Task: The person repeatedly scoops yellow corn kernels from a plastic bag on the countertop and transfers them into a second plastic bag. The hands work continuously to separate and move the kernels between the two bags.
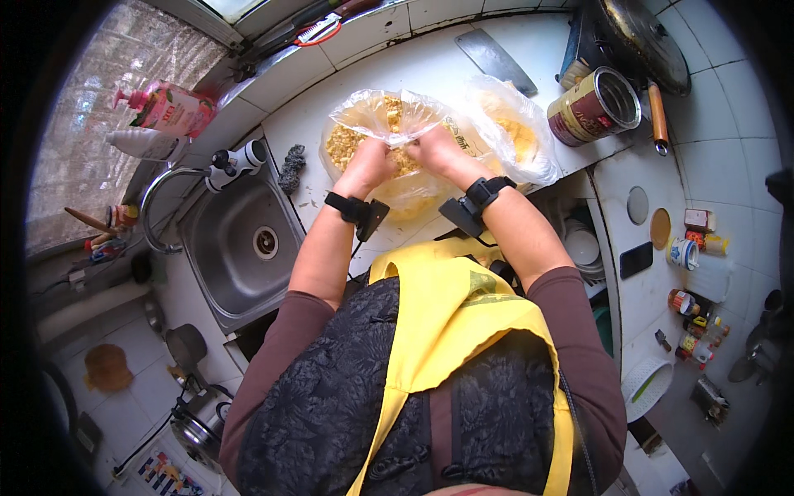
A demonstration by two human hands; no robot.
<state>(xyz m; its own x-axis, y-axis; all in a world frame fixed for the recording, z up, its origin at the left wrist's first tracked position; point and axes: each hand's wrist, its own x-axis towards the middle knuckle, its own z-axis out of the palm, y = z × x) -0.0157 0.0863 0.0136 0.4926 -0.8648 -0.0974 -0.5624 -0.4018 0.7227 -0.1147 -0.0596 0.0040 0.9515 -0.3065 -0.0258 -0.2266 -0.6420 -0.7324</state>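
A clear plastic bag (pixel 406 186) filled with yellow-brown crumbly food (pixel 346 146) rests on the white tiled counter. My left hand (pixel 371 162) grips the near rim of its opening, fingers curled in. Beside it my right hand (pixel 439 149) also has the bag's rim pinched between its fingers. The two hands are close together but apart. Touching the bag on the right is a second plastic bag (pixel 543 158) holding yellow powder (pixel 517 137). Each wrist wears a black strap with a small device.
A cleaver blade (pixel 496 61) lies at the back of the counter. A large open can (pixel 592 108) stands at right, beside a lidded pan (pixel 645 43). Steel wool (pixel 291 168) lies between the bag and the steel sink (pixel 248 248). A phone (pixel 636 260) lies on the right counter.
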